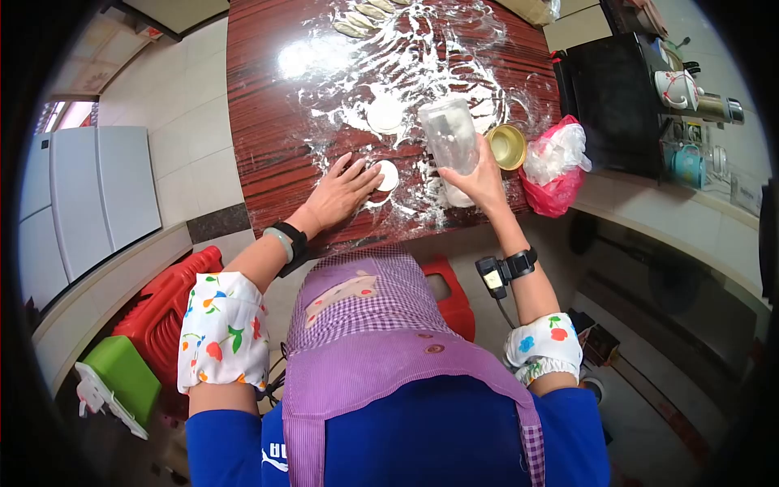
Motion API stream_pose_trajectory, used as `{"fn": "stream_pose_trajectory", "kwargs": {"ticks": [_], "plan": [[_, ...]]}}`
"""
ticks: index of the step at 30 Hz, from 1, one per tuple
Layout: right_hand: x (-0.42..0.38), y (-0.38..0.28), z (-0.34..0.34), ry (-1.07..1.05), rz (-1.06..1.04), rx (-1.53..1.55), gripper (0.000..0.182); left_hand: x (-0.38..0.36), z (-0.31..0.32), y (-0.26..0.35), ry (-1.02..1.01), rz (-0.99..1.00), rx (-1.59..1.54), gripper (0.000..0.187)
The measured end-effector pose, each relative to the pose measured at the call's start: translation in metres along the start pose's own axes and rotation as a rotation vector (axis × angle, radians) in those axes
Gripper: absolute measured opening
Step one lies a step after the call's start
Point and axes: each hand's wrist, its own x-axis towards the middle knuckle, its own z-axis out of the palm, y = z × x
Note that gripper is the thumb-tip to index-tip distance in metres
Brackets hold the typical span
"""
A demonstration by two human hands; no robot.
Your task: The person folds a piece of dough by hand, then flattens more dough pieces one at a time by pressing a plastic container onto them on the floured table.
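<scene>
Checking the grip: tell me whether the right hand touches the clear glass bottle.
Touching. The head view shows the right hand wrapped around the lower part of the clear glass bottle, no gap.

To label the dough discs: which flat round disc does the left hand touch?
The near disc, at the left hand's fingertips. The other disc lies farther up the table, untouched.

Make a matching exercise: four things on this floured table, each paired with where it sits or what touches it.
Things:
1. clear bottle
2. small dough disc
3. yellow bowl
4. folded dumplings

Places:
A. far edge of the table
B. gripped by the right hand
C. beside the pink bag
D. at the left hand's fingertips

Pairs: 1-B, 2-D, 3-C, 4-A
</scene>
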Motion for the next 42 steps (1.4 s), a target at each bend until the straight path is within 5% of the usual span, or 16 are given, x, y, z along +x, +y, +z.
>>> {"fn": "stream_pose_trajectory", "kwargs": {"ticks": [9, 18, 22, 24, 27, 29, 31, 37, 42], "plan": [[-0.025, -0.054, 0.032, 0.031, -0.283, -0.357, 0.099, -0.001, -0.005, 0.051, 0.117, -0.347, -0.056, 0.052], [-0.039, -0.065, 0.063, -0.007, -0.601, -0.446, 0.094, -0.013, -0.042, 0.014, 0.708, -0.673, -0.29, 0.039], [-0.062, -0.064, 0.068, 0.047, -0.665, -0.478, 0.073, 0.025, -0.046, 0.021, 0.558, -0.556, -0.352, 0.043], [-0.051, -0.064, 0.077, 0.039, -0.578, -0.511, 0.064, 0.034, -0.033, 0.023, 0.319, -0.496, -0.192, 0.047], [0.004, -0.052, 0.083, 0.096, -0.475, -0.565, 0.036, 0.076, -0.029, -0.012, 0.412, -0.681, -0.051, 0.049], [0.047, -0.069, 0.064, 0.089, -0.314, -0.501, 0.037, 0.101, -0.031, -0.037, 0.391, -0.634, -0.005, 0.049], [0.04, -0.055, 0.073, 0.164, -0.368, -0.498, 0.038, 0.104, -0.038, -0.042, 0.389, -0.593, 0.064, 0.049], [-0.082, -0.05, 0.089, 0.085, -0.405, -0.504, 0.057, -0.002, -0.023, 0.058, 0.156, -0.343, -0.11, 0.056], [0.043, -0.059, 0.078, 0.223, -0.267, -0.47, 0.047, 0.094, -0.041, -0.02, 0.294, -0.524, 0.037, 0.049]]}}
